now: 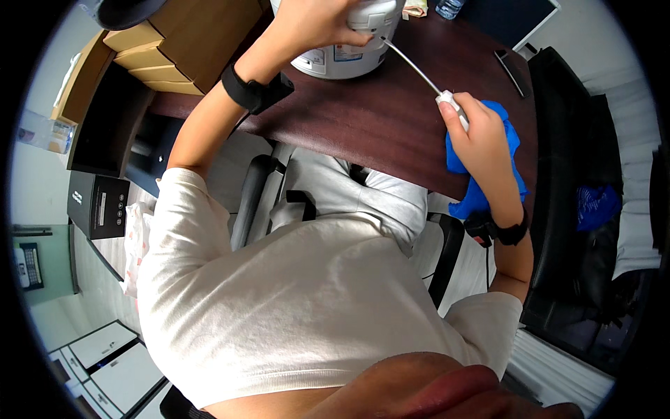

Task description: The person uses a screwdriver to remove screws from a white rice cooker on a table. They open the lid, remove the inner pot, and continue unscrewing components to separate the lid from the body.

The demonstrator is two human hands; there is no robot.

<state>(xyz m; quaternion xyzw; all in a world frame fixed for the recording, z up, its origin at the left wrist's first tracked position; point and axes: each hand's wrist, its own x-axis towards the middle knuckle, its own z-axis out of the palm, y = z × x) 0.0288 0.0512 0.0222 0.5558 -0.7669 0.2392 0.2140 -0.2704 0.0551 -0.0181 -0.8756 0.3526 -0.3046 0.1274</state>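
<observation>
Screwdriver (pixel 419 70) in the right hand (pixel 481 136) runs as a long thin metal shaft from a pale handle up to the lower front of a white rice cooker (pixel 342 59), its tip touching the cooker's body just under the left hand. That right hand is clenched around the handle, and a bright blue cloth (pixel 513 150) lies beneath and beside it on the dark brown desk (pixel 377 119), near the desk's front edge, with part of the cloth hanging over that edge. The left hand (pixel 314 24) is pressed over the top front of the cooker, fingers curled around its rim in a firm hold. The cooker stands toward the far side of the desk. Each wrist carries a black strap with a small black device. A stack of tan cardboard boxes (pixel 164 49) sits at the desk's left end. A flat dark phone-like object (pixel 513 70) lies toward the far right corner. A black office chair (pixel 251 202) shows below the desk's front edge.
</observation>
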